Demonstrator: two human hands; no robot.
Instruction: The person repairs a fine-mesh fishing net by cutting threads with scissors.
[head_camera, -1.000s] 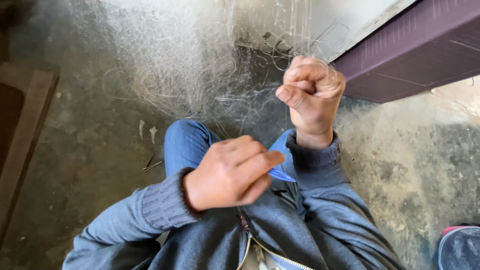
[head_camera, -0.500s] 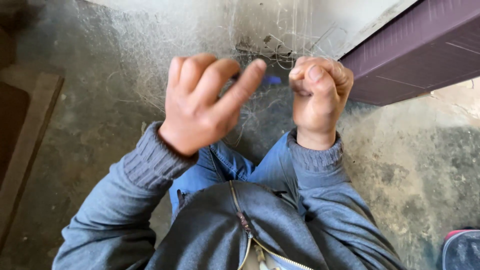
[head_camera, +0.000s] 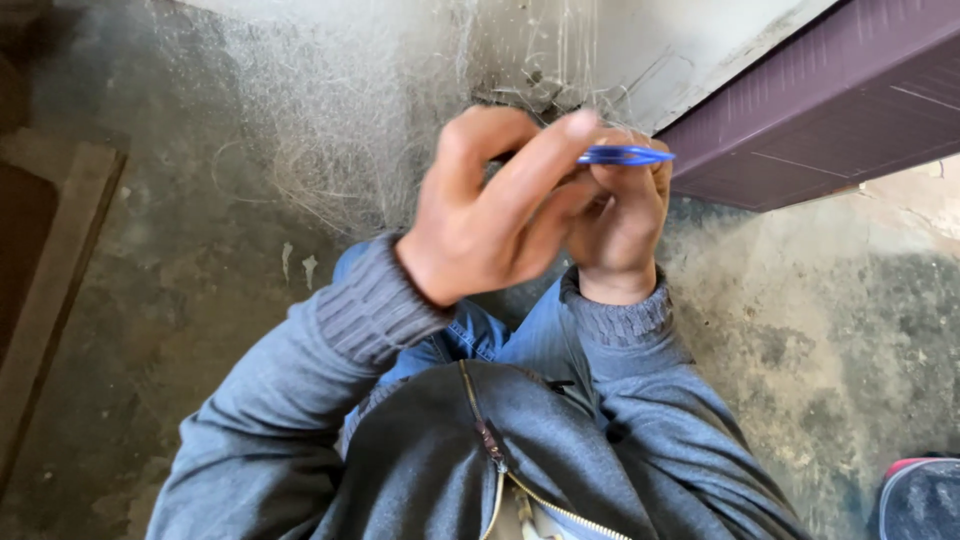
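Pinched in the left hand (head_camera: 480, 215), the blue netting needle (head_camera: 625, 155) pointed toward 3 o'clock, crossing above the fisted right hand (head_camera: 620, 225), which gripped fine net (head_camera: 350, 150)

Floor (head_camera: 820, 340): rough grey concrete, stained and mottled.
Wall (head_camera: 700, 40): pale, plastered, at the top.
Panel (head_camera: 840, 110): ribbed, dark purple, slanting at upper right.
Wooden frame (head_camera: 50, 290): brown, at the left edge.
Light: soft daylight.

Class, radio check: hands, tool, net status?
Left hand pinching blue needle. Right hand fisted behind it, contents hidden. Fine net hangs ahead; nothing blocking.
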